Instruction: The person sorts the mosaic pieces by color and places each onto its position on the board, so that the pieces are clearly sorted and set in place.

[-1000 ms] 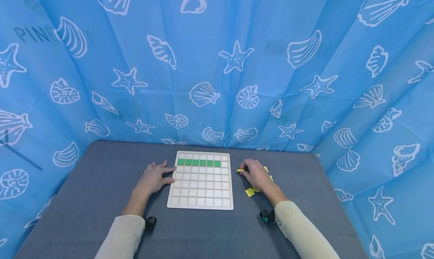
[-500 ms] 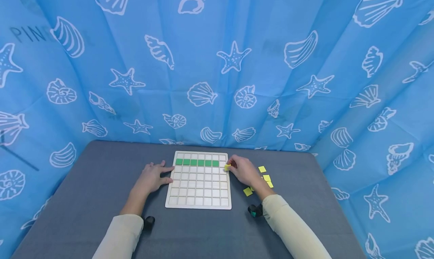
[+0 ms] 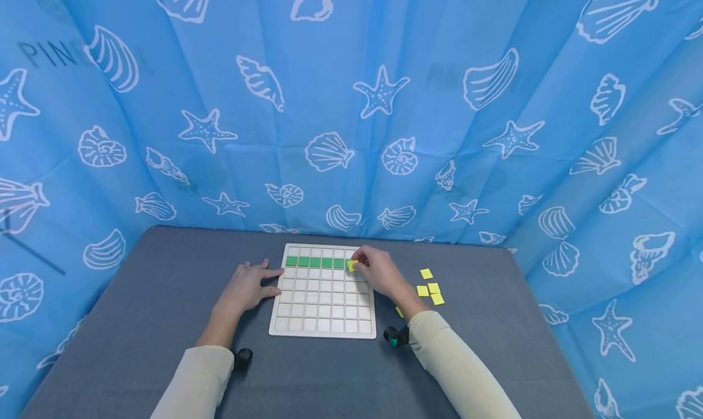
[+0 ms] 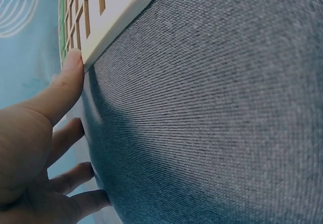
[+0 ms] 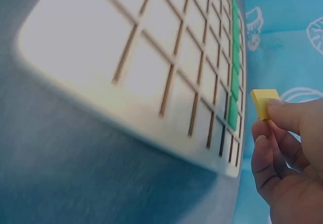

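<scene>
A white gridded board lies flat on the grey table, with a row of green square tiles in its second row from the back. My right hand pinches a yellow square tile between thumb and fingers, over the right end of the green row. In the right wrist view the tile is held above the board surface. My left hand touches the board's left edge with thumb and index finger, its fingers spread. The left thumb rests at the board's edge in the left wrist view.
Several loose yellow tiles lie on the table right of the board, one partly hidden by the right wrist. A blue curtain with white shell drawings hangs behind the grey table.
My right hand has carried the yellow tile leftward from the loose tiles to above the board's green row. The left hand stays at the board's left edge.
</scene>
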The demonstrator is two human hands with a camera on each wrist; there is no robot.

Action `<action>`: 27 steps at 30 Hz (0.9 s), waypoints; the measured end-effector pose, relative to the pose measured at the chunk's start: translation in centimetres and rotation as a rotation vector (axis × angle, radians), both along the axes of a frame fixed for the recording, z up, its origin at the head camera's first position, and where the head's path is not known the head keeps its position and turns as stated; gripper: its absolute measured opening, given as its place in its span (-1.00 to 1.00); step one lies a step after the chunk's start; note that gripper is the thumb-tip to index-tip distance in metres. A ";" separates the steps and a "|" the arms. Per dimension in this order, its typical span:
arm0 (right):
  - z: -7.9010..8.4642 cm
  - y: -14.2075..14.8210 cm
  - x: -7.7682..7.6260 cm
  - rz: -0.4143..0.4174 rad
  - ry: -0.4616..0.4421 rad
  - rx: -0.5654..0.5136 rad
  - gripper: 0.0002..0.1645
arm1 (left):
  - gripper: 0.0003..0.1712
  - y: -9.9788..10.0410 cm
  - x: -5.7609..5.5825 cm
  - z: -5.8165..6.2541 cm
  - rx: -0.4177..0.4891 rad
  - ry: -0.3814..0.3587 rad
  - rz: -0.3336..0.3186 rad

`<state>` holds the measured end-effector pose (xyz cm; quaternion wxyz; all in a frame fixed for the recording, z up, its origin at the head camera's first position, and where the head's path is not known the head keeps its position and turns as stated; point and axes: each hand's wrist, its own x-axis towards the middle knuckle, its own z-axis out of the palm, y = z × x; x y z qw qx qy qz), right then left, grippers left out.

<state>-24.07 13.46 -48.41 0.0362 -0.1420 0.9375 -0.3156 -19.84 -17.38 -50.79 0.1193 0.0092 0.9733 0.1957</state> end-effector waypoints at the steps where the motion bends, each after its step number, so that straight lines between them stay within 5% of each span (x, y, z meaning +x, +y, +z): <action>1: 0.0 -0.2 0.0 -0.003 -0.007 -0.018 -0.88 | -0.30 0.0 0.0 0.0 0.003 0.001 0.001; 18: 0.2 -3.9 -0.6 0.022 -0.052 -0.170 -0.84 | -0.29 0.3 0.4 -0.3 0.033 0.026 -0.033; 27: -0.2 -7.3 -0.9 0.085 -0.052 -0.145 -0.86 | -0.29 -0.2 0.1 0.2 0.027 -0.003 -0.024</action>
